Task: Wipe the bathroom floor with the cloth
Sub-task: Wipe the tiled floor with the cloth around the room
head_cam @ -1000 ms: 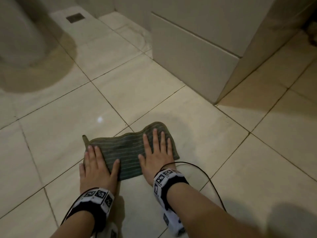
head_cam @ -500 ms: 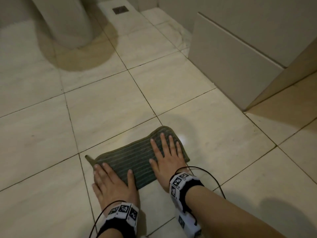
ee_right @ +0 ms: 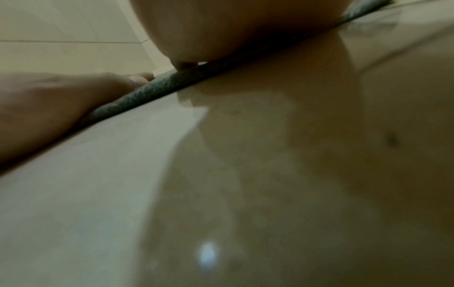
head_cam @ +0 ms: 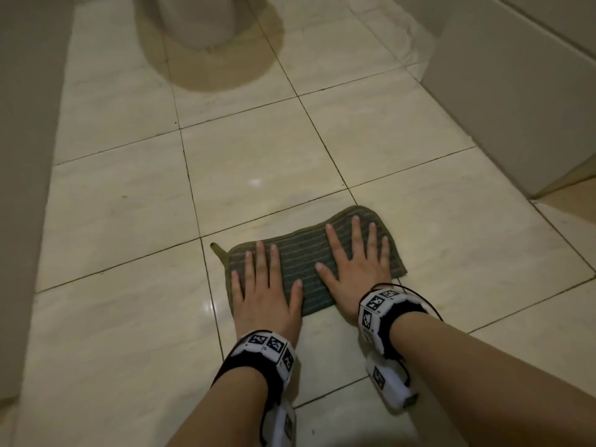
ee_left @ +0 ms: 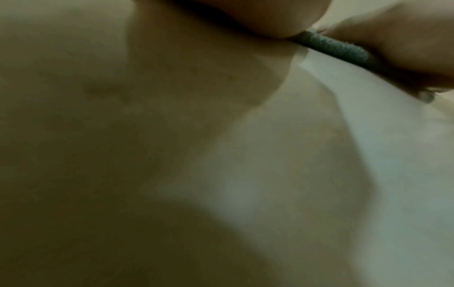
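Since the earlier frame my view has swung toward the toilet base (head_cam: pixel 196 21), and the cloth (head_cam: pixel 303 262) now sits further right. I count 1 cloth and 2 hands. My left hand (head_cam: pixel 264 298) and right hand (head_cam: pixel 354 269) press it flat on the floor (head_cam: pixel 129 204), fingers (head_cam: pixel 355 230) straight and spread, gripping nothing. It's dark green, ribbed, rumpled along the far edge.

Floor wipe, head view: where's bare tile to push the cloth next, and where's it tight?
Bare tile lies ahead of the cloth, up to the toilet base, and left toward the wall. Tile also lies bare right of the right hand. Tight: far right, by the cabinet. The left hand presses the cloth too.
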Demonstrator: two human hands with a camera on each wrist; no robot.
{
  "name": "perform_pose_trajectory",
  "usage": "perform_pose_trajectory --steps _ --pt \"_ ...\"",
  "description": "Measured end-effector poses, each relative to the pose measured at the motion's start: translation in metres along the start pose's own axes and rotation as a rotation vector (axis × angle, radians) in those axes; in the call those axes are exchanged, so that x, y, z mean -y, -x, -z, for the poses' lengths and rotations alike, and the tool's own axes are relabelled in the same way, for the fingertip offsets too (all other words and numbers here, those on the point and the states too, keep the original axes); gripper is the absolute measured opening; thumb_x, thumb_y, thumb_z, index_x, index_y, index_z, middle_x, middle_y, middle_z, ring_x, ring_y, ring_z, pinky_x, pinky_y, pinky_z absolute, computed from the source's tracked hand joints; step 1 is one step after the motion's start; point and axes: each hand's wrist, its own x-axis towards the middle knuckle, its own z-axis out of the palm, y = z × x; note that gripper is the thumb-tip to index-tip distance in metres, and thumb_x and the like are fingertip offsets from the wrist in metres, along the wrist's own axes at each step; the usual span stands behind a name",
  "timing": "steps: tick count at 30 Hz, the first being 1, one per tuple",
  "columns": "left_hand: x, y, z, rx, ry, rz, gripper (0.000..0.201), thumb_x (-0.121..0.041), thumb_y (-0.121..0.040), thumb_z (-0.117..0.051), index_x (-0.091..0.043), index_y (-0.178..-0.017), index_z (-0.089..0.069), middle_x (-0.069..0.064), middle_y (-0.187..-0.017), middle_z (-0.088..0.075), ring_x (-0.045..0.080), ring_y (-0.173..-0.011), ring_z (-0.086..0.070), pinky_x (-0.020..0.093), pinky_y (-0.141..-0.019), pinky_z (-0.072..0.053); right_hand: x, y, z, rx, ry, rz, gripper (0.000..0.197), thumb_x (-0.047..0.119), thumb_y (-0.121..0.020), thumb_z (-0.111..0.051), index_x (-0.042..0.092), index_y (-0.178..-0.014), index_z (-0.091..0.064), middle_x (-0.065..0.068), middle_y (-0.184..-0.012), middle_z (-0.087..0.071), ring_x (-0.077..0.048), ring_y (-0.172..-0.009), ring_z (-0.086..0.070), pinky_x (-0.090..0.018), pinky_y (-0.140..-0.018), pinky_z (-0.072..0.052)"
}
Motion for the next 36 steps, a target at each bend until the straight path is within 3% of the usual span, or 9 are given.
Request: perform_pose_trajectory --steps 7,12,14,16,19,21,25,31,36 --pt "-0.005 0.021 -0.004 0.022 0.044 0.001 0.074 -0.056 -0.096 -0.013 -0.015 -0.157 -0.011 0.006 -0.164 -0.004 0.025 -0.151 -0.009 0.048 -0.119 -0.003 -0.009 0.017 -0.003 0.013 0.012 0.026 0.072 0.072 -0.089 -0.002 0.042 -0.144 0.034 -0.004 -0.151 0.043 -0.033 -0.143 0.031 -0.053 -0.117 0.015" --pt "-0.025 0.100 -0.012 0.120 0.084 -0.091 0.076 -0.054 -0.093 -0.024 -0.009 -0.154 -0.023 0.012 -0.162 -0.020 0.031 -0.146 -0.025 0.053 -0.116 -0.015 -0.032 0.100 -0.025 0.064 0.010 -0.051 0.071 0.072 -0.091 -0.007 0.046 -0.141 0.036 -0.001 -0.151 0.044 -0.029 -0.142 0.034 -0.049 -0.117 0.015" --pt "-0.033 0.134 -0.017 0.155 0.071 -0.175 0.075 -0.056 -0.096 -0.013 -0.008 -0.152 -0.024 0.013 -0.161 -0.022 0.032 -0.145 -0.028 0.053 -0.115 -0.015 -0.044 0.146 -0.038 0.021 -0.029 -0.119 0.070 0.072 -0.094 -0.011 0.045 -0.148 0.025 -0.003 -0.158 0.031 -0.034 -0.147 0.021 -0.049 -0.117 0.008" --pt "-0.036 0.159 -0.021 0.195 0.053 -0.268 0.079 -0.058 -0.094 -0.005 -0.008 -0.151 -0.026 0.013 -0.161 -0.023 0.031 -0.146 -0.026 0.052 -0.116 -0.009 -0.051 0.189 -0.055 -0.008 -0.046 -0.249 0.071 0.071 -0.095 -0.016 0.039 -0.155 0.001 -0.010 -0.164 0.003 -0.039 -0.149 -0.006 -0.051 -0.113 -0.008" --pt "-0.034 0.177 -0.025 0.220 0.009 -0.436 0.076 -0.057 -0.093 -0.017 -0.008 -0.151 -0.028 0.013 -0.160 -0.026 0.025 -0.151 -0.006 0.050 -0.117 -0.005 -0.046 0.242 -0.079 -0.005 -0.122 -0.472 0.072 0.070 -0.095 -0.022 0.034 -0.156 -0.014 -0.012 -0.163 -0.013 -0.037 -0.146 -0.016 -0.052 -0.108 -0.017" --pt "-0.032 0.179 -0.026 0.226 -0.026 -0.521 0.077 -0.057 -0.092 -0.024 -0.007 -0.151 -0.028 0.013 -0.159 -0.026 0.022 -0.151 -0.001 0.049 -0.117 -0.004 -0.032 0.266 -0.094 -0.062 -0.194 -0.559 0.071 0.069 -0.095 -0.021 0.034 -0.156 -0.014 -0.011 -0.163 -0.012 -0.035 -0.146 -0.017 -0.053 -0.109 -0.017" --pt "-0.028 0.175 -0.020 0.296 -0.089 -0.646 0.085 -0.064 -0.089 -0.026 -0.006 -0.151 -0.031 0.013 -0.160 -0.025 0.028 -0.145 -0.022 0.049 -0.115 -0.005 -0.007 0.286 -0.102 -0.116 -0.331 -0.687 0.068 0.068 -0.096 -0.019 0.036 -0.156 -0.010 -0.009 -0.164 -0.010 -0.036 -0.147 -0.019 -0.053 -0.110 -0.017" --pt "-0.021 0.143 -0.014 0.297 -0.203 -1.052 0.102 -0.072 -0.076 -0.043 -0.011 -0.155 -0.024 0.009 -0.163 -0.017 0.028 -0.147 -0.020 0.046 -0.116 -0.004 -0.006 0.286 -0.102 -0.189 -0.342 -0.696 0.067 0.067 -0.096 -0.018 0.039 -0.156 -0.006 -0.007 -0.165 -0.003 -0.035 -0.149 -0.011 -0.053 -0.112 -0.010" --pt "-0.029 0.132 -0.018 0.292 -0.214 -1.102 0.103 -0.073 -0.074 -0.043 -0.013 -0.156 -0.022 0.007 -0.164 -0.014 0.027 -0.148 -0.020 0.046 -0.117 -0.004 -0.005 0.286 -0.108 -0.223 -0.317 -0.698 0.067 0.066 -0.097 -0.020 0.038 -0.156 -0.006 -0.006 -0.165 -0.002 -0.034 -0.149 -0.006 -0.053 -0.114 -0.007"
